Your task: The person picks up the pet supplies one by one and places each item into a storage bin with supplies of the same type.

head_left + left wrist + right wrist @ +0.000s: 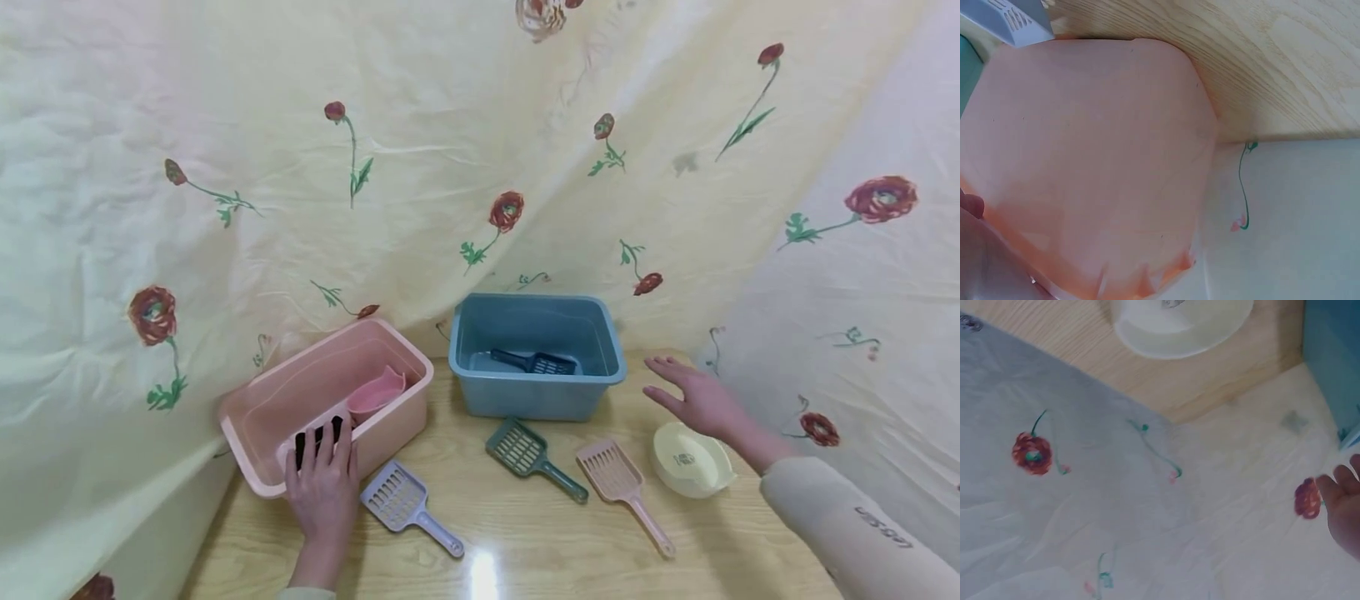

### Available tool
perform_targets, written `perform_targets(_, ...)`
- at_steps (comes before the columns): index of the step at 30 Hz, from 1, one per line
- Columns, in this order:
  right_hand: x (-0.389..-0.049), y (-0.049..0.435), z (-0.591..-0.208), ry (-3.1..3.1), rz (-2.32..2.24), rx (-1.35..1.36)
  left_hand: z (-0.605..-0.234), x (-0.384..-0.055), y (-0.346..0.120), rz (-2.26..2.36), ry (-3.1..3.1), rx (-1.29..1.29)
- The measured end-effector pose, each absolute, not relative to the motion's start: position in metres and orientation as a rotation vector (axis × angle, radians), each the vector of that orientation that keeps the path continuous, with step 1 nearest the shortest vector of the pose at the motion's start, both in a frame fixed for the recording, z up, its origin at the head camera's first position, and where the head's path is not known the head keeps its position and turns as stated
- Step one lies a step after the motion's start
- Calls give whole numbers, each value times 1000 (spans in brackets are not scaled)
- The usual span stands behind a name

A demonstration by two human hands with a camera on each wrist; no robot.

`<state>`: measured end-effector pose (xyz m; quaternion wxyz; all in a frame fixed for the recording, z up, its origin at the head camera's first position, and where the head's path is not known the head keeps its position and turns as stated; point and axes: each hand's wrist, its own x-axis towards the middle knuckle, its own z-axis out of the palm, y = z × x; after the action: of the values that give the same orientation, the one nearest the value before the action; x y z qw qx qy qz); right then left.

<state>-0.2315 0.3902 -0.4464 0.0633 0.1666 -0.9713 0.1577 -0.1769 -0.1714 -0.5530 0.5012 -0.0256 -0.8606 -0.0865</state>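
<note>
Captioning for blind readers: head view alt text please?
Left hand over the rim of a pink rectangular plastic bin, right hand hovering near a cream round bowl. A blue rectangular bin holds a navy slotted scoop; lilac slotted scoop, green slotted scoop and pink slotted scoop lie on a wooden table.

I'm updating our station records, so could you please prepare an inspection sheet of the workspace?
Surface: wooden table, bright reflection near the front.
Job's things: pink bin with pink bowl inside; blue bin containing dark scoop.
Clutter: loose lavender scoop, green scoop, pink scoop, cream bowl.
Grippers: left hand at the pink bin's near rim, grip unclear; right hand holds nothing.
Cables: nothing seen.
Surroundings: floral cloth behind and at both sides.
</note>
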Motion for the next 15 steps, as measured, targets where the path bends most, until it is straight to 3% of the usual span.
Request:
perform_targets(8,-227,429,-444,-3138,544,363,-551,-178,-174,-210,-2096,-29)
perform_targets(15,-215,466,-466,-3223,586,290,-552,-175,-172,-222,-2143,-48)
